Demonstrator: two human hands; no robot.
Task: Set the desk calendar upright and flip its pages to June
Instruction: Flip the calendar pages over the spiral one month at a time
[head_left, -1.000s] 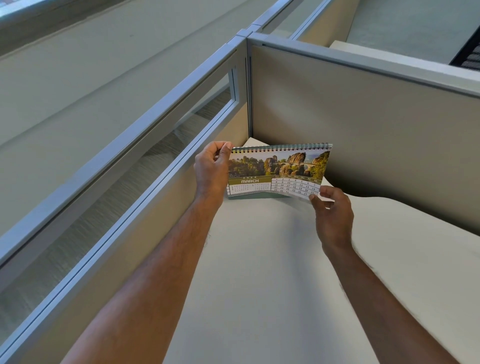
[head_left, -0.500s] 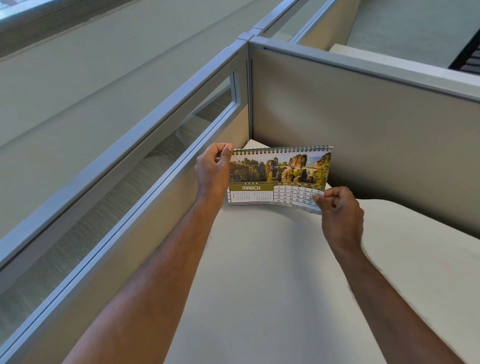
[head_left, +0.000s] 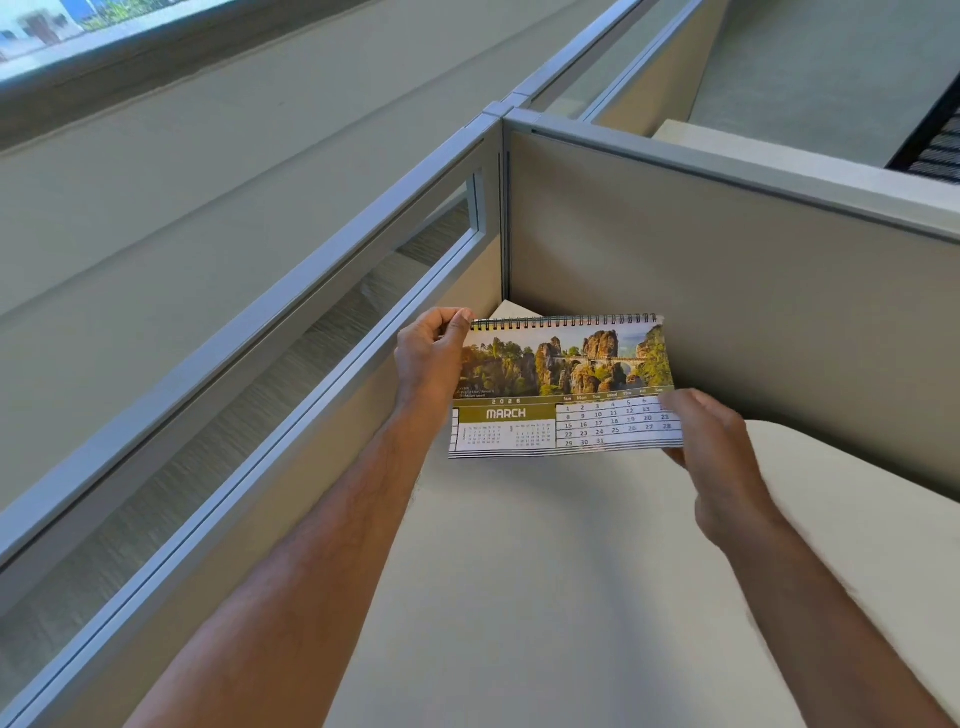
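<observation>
Pinching calendar (head_left: 563, 387) between hands: left hand (head_left: 428, 353) top-left corner, right hand (head_left: 714, 447) lower-right pages.

desk calendar (head_left: 563, 387) held between both hands above the desk (head_left: 519, 597). left hand (head_left: 428, 353) at its upper left corner by the spiral, right hand (head_left: 711, 447) at lower right corner. partition (head_left: 753, 291) behind both hands, glazed partition (head_left: 291, 332) left of left hand.
</observation>
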